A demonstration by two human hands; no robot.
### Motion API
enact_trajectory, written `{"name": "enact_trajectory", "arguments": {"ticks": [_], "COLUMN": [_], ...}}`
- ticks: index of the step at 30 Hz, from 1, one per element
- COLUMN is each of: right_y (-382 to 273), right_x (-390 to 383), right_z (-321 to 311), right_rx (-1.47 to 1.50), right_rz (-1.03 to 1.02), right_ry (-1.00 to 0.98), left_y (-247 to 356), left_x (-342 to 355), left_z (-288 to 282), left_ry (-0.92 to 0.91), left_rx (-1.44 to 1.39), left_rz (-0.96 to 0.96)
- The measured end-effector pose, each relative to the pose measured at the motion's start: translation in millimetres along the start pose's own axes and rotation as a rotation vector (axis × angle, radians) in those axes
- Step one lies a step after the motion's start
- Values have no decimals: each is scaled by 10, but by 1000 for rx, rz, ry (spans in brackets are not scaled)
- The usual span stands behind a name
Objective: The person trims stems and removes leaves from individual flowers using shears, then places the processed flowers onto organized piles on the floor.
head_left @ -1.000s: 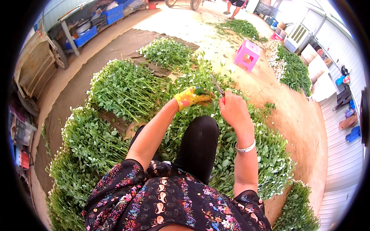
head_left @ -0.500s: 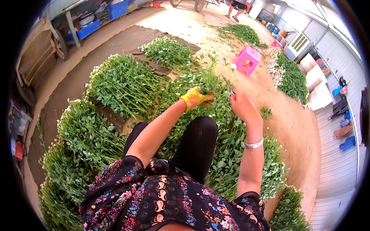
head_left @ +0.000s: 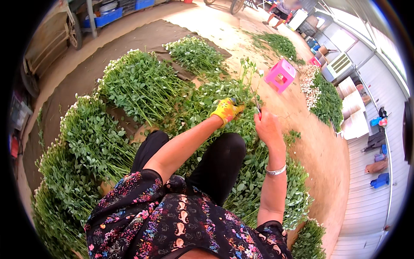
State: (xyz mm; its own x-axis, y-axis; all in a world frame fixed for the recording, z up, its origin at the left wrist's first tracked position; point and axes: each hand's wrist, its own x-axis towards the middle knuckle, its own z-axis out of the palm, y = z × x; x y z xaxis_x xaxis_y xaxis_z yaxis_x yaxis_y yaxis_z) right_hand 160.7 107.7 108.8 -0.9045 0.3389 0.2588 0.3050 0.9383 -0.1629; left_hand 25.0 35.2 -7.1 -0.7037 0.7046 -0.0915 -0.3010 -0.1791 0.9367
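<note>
My left hand (head_left: pixel 227 111), in a yellow patterned glove, is closed around a leafy flower stem (head_left: pixel 247 71) that stands up past the fingers. My bare right hand (head_left: pixel 268 128), with a silver bangle at the wrist, grips the red handles of a pair of scissors (head_left: pixel 258 105). Their narrow blades point up and away, right beside the held stem. Whether the blades touch it I cannot tell. Under both hands and around my knees lies a loose heap of green stems (head_left: pixel 215 91); some carry white buds.
Bunches of white-budded stems (head_left: pixel 138 88) lie to the left on a dark cloth (head_left: pixel 77 71). A pink stool (head_left: pixel 280 76) stands at the far right, with another leafy pile (head_left: pixel 323 97) beyond it. At the back, a person (head_left: pixel 282 11) sits near a further green pile (head_left: pixel 278 44).
My view has shifted slightly. The scissors and right hand have come closer to the gloved left hand and the stem. The seated person shows more fully.
</note>
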Motion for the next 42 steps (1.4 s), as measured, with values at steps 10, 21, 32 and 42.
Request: {"name": "enact_trajectory", "arguments": {"ticks": [10,21,32,42], "right_y": [-109,-113,-172,-281], "right_x": [172,409,712,870], "right_z": [-3,-290,-797,-1001], "right_rx": [-28,-353,-781,-926], "right_rz": [-41,-141,-415,-518], "right_ry": [6,124,31,-65], "left_y": [-64,-230,-436,-488], "left_x": [19,114,297,310], "left_z": [12,13,32,68], "left_ry": [68,98,158,-46], "left_rx": [61,101,449,861], "left_rz": [68,113,233,342]}}
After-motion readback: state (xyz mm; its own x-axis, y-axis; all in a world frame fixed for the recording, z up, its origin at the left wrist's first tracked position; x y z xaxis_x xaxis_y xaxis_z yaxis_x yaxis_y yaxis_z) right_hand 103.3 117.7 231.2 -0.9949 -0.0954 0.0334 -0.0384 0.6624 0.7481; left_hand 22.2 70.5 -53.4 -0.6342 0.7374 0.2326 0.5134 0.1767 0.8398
